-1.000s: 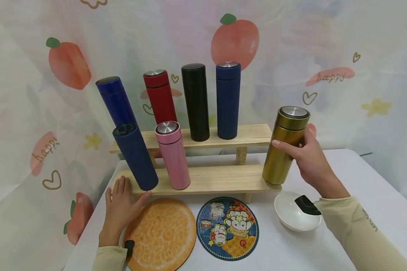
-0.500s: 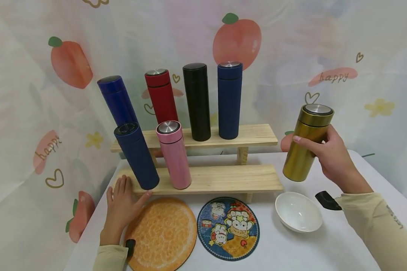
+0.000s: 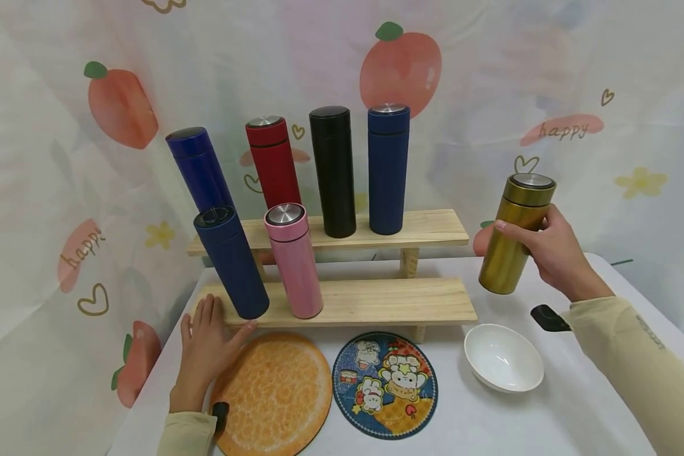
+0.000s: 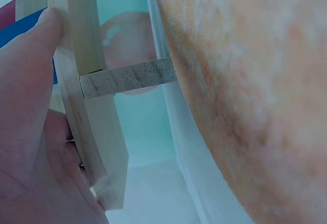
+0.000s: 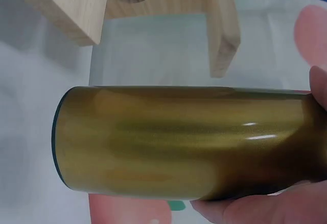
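My right hand (image 3: pixel 558 253) grips a gold thermos (image 3: pixel 513 237) around its upper body, thumb in front. The thermos is held in the air beyond the right end of the wooden two-step shelf (image 3: pixel 393 301), tilted slightly. In the right wrist view, the gold thermos (image 5: pixel 153 142) lies across the picture, apart from the shelf. At the shelf's lower left corner rests my left hand (image 3: pixel 205 348), fingers spread over the board and thumb along its front edge. Just beside that hand stands a dark blue thermos (image 3: pixel 234 266), with a pink thermos (image 3: pixel 294 266) to its right.
On the upper step stand a glossy blue thermos (image 3: pixel 199 164), a red one (image 3: pixel 272 161), a black one (image 3: pixel 333 171) and a navy one (image 3: pixel 389 171). In front lie an orange round mat (image 3: pixel 276 392) and a cartoon mat (image 3: pixel 384 386). A white bowl (image 3: pixel 504 358) sits at right.
My right hand has lifted the gold thermos off the right end of the lower step and carried it right, then slightly back left. My left hand has stayed in place.
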Motion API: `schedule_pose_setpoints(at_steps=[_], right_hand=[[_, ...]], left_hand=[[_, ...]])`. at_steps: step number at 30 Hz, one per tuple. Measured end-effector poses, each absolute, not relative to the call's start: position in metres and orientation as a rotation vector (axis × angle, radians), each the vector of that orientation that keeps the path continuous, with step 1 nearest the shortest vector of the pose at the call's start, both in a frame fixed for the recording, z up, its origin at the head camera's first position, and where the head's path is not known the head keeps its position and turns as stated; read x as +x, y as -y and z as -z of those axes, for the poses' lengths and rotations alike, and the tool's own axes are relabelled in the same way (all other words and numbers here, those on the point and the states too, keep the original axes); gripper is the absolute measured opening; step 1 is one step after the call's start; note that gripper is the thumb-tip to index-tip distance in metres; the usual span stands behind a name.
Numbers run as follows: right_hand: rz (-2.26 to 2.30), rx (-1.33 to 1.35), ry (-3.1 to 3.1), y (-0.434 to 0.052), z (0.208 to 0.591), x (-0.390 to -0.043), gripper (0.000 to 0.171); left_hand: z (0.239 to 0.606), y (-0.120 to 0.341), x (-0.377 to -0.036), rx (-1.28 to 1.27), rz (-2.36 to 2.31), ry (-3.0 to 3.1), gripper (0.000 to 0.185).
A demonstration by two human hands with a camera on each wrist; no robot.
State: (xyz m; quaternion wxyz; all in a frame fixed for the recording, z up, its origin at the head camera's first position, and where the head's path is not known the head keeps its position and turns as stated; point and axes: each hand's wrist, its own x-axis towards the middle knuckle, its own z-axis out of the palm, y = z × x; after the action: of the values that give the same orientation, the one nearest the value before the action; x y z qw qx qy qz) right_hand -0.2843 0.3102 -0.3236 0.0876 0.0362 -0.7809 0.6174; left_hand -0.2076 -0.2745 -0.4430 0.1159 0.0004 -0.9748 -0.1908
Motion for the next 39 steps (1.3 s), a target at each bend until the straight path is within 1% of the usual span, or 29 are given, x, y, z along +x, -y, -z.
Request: schedule_pose_setpoints(at_steps=[5, 7, 17, 24, 30, 39], right_hand=[[-1.779, 0.049, 2.404, -0.311, 0.327, -0.299, 0.083], [-1.771, 0.035, 2.423, -0.312, 0.329, -0.305, 0.087], [-1.762, 0.010, 2.474, -0.305, 0.340, -0.327, 0.089], [-1.693, -0.037, 2.448, -0.301, 0.352, -0.341, 0.083], [-1.655, -0.120, 2.456, -0.296, 0.362, -0.348, 0.090], [-1.644, -0.127, 2.457, -0.296, 0.373, -0.354, 0.091]], left_hand=[[0.442, 0.276, -0.207, 0.000, 0.546, 2.864, 0.113], [0.443, 0.277, -0.207, -0.003, 0.545, 2.862, 0.113], [0.443, 0.277, -0.209, -0.005, 0.561, 2.837, 0.112], [0.447, 0.277, -0.210, -0.018, 0.566, 2.832, 0.113], [0.447, 0.276, -0.211, -0.015, 0.559, 2.830, 0.113], [0.445, 0.277, -0.210, -0.002, 0.557, 2.850, 0.113]])
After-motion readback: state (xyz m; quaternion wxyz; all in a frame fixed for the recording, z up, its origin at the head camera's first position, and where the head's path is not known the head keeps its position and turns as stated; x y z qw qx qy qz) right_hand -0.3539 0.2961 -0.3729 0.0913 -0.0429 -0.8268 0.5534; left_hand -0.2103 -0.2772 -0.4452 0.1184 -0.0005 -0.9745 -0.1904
